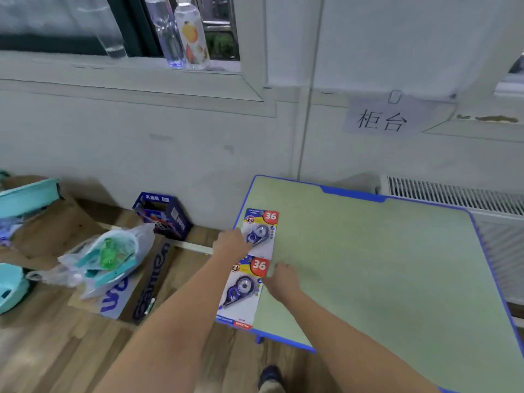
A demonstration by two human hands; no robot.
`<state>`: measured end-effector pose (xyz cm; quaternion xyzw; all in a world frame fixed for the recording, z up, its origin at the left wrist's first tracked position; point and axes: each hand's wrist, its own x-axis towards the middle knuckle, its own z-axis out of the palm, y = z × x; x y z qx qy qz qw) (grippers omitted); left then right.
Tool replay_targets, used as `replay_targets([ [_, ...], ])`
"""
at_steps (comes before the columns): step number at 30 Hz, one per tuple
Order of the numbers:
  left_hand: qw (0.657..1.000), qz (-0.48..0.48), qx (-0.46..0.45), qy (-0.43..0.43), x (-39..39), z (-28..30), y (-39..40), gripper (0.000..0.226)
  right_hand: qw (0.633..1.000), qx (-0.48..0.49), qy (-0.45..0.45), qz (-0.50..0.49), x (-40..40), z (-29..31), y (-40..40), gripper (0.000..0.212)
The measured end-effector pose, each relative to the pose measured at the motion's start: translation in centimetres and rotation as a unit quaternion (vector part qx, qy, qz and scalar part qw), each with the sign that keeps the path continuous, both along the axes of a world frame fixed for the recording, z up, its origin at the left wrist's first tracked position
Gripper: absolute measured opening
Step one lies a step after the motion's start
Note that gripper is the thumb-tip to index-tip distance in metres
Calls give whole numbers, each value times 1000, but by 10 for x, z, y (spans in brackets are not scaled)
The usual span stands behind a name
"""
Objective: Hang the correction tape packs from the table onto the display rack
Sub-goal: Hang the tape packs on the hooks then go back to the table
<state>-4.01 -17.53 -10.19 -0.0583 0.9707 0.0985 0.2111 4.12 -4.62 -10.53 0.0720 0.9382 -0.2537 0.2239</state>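
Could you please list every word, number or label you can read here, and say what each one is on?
"柜台": white paper sign on the wall.
"36": red corner of the far correction tape pack on the green table.
"36": near correction tape pack.
"PET": badge on the far pack.
Blue box and cardboard lettering: blurred.

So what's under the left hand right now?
The left hand lies on the far correction tape pack, covering its lower left corner at the table edge. Whether fingers curl under the card is hidden.
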Motion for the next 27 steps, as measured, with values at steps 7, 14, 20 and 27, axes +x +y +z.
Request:
replay_targets([
  [7, 997, 63, 48, 4, -40, -24, 15, 67, 994, -21, -4, -109, 11, -19, -52, 89],
  [14, 984, 124, 121, -36, -64, -29, 24, 86, 996, 14, -20, -83, -11, -26, -7, 89],
  [20, 943, 217, 246, -53, -60, -28, 21, 65, 988, -5, -70, -136, -36, -32, 41, 69],
  [27, 875, 326, 355, 41, -23, -22, 25, 45, 983, -25, -93, -156, -46, -34, 74, 67],
])
